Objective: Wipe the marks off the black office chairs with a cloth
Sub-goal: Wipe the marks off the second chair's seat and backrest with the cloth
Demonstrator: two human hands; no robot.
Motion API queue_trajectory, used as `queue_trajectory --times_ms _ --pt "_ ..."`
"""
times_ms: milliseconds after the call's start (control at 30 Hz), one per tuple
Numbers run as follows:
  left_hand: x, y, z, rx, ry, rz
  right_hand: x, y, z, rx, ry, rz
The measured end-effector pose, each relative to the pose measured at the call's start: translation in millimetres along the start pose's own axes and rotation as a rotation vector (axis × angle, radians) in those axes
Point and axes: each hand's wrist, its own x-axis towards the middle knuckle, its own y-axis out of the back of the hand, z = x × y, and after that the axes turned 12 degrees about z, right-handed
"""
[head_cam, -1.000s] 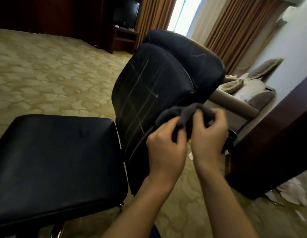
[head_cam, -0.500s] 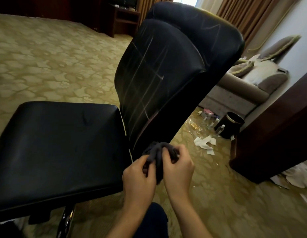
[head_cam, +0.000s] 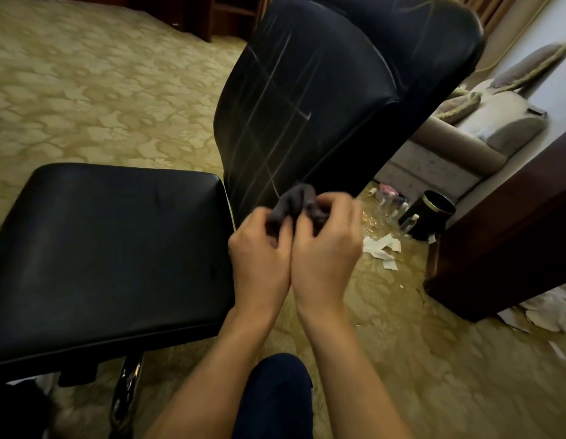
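A black office chair fills the left and middle of the head view. Its seat lies at the left and its backrest rises at the centre, crossed by pale chalky lines. A dark grey cloth is bunched just in front of the backrest's lower edge. My left hand and my right hand are pressed side by side, and both grip the cloth with curled fingers. The fingertips and much of the cloth are hidden.
A patterned carpet covers the floor. At the right stand a dark wooden cabinet, a black waste bin, scattered paper scraps and small bottles. A grey sofa with cushions is behind. My knee shows below.
The view dropped and closed in on the chair. Both hands, still holding the cloth, came down from the backrest's right edge to its lower edge beside the seat.
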Motion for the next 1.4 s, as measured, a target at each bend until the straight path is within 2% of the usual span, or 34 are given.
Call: queue_trajectory --times_ms 133,200,267,333,467,533,633,800,1000,1133,1200,1267,1333,1400 --pt "-33 20 -59 0.102 0.132 -0.081 -56 -13 32 -0.114 -0.067 -0.210" --pt "-51 27 -86 0.156 0.215 -0.122 -85 -14 46 -0.154 -0.152 -0.336" --pt "-63 33 -99 0.184 0.285 -0.179 -99 -7 52 -0.148 -0.250 -0.387" --pt "-64 36 -92 0.136 0.289 -0.195 -90 0 49 -0.093 -0.283 -0.310" --pt "-39 26 -36 -0.142 0.266 -0.169 -36 10 20 0.018 -0.135 -0.024" --pt "-29 17 -18 -0.209 0.270 -0.140 -21 7 9 0.024 -0.076 0.022" --pt "-28 8 -29 -0.192 0.346 -0.126 -30 -3 13 -0.060 -0.013 0.003" --pt "-60 15 -87 -0.019 0.537 -0.129 -86 -17 53 -0.181 -0.007 -0.211" --pt "-69 17 -128 0.043 0.833 -0.109 -125 -28 78 -0.289 0.038 -0.403" --pt "-79 26 -137 0.057 0.911 -0.147 -130 -24 79 -0.318 -0.052 -0.556" --pt "-76 31 -126 -0.013 0.862 -0.115 -121 -16 68 -0.211 -0.073 -0.457" --pt "-65 32 -104 -0.154 0.758 -0.111 -104 -8 53 -0.092 -0.023 -0.243" --pt "-53 27 -86 -0.222 0.661 -0.148 -86 -5 43 -0.072 0.032 -0.086" --pt "-48 21 -80 -0.197 0.638 -0.166 -79 -9 43 -0.146 0.065 -0.077"
